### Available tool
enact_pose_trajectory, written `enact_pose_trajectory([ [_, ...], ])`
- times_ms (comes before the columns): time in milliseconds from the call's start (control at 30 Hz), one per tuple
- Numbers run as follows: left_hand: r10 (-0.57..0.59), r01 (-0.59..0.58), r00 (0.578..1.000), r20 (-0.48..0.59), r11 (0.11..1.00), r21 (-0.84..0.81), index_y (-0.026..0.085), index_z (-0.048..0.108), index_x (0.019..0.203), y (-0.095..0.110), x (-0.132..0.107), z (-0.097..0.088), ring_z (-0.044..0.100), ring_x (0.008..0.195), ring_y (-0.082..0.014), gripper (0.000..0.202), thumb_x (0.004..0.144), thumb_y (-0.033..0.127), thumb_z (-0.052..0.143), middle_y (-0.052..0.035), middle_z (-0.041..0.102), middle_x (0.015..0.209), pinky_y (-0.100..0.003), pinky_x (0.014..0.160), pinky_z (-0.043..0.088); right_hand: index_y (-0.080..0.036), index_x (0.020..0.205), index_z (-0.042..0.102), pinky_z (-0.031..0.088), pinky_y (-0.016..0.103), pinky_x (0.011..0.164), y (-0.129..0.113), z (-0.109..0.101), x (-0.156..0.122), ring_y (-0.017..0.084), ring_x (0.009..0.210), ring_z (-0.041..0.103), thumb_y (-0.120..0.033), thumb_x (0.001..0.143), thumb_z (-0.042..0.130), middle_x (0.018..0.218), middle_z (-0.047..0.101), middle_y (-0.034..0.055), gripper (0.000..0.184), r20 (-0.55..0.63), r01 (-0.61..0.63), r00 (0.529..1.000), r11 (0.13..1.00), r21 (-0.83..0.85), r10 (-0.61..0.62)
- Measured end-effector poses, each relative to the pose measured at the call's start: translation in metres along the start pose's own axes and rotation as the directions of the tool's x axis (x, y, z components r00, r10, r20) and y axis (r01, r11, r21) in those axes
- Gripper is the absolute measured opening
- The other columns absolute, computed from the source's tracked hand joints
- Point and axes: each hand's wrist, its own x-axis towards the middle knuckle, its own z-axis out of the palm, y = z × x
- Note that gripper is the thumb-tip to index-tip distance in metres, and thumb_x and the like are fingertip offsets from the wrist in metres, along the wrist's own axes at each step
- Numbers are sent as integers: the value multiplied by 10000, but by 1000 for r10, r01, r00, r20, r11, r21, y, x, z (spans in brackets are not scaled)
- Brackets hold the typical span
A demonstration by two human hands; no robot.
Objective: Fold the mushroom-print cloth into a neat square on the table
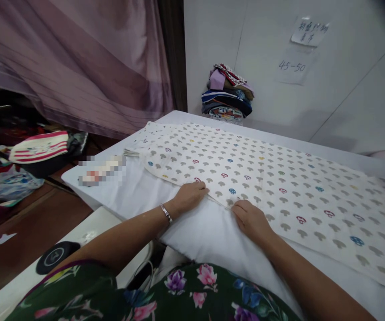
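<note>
Two hands on the near hem of the white mushroom-print cotton cloth [279, 178], spread across the white padded desk [195, 234] toward 2 o'clock. Your left hand [190, 195] lies flat, unclenched; right hand [250, 219]: fingers curled, grip unclear. An uneven push would likely ruck the hem.

My cloth [279, 178]: cream, printed with grey mushrooms, a few red, blue, yellow and green. Table cover [138, 191]: plain white. My dress [165, 301]: dark green with pink, purple and blue flowers. My bracelet [166, 214]: silver. Curtain [78, 58]: mauve.
</note>
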Motion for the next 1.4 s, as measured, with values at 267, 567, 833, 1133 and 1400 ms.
enact_pose_trajectory([
  [267,51,-51,999,6,998,30,199,564,976,0,-3,2,523,772,-158,213,915,177,361,-29,583,913,-266,553,317,-184,865,587,450,305,720,-2,-6,2,200,875,528,-134,872,394,930,588,90,200,35,-3,999,998,68,0],
  [567,164,-168,985,50,982,88,172,532,1003,-3,-6,-9,517,804,-174,189,901,138,377,-50,567,956,-275,586,344,-170,875,583,438,307,717,-4,-9,3,203,877,522,-100,852,392,930,578,93,205,97,8,995,1000,-12,-7],
  [833,268,-273,962,50,950,151,161,542,922,-6,0,-13,511,765,-174,182,910,133,363,-61,558,898,-301,586,338,-181,820,561,419,306,668,-8,-7,2,213,804,514,-36,787,382,884,577,84,233,88,-1,996,998,-61,6],
  [1133,275,-269,961,-21,951,154,160,533,819,-7,0,-7,501,741,-170,222,921,123,340,-63,549,833,-312,612,348,-214,985,558,478,308,765,1,-8,-3,178,911,560,-40,760,382,964,608,52,334,6,-48,999,949,312,49],
  [1400,253,-251,967,-17,965,73,172,566,859,-9,-9,-13,513,750,-160,198,910,175,375,-53,576,864,-305,632,371,-223,949,560,470,307,806,-1,-14,-2,166,927,567,-31,745,379,954,619,32,334,41,-74,997,908,413,62],
])
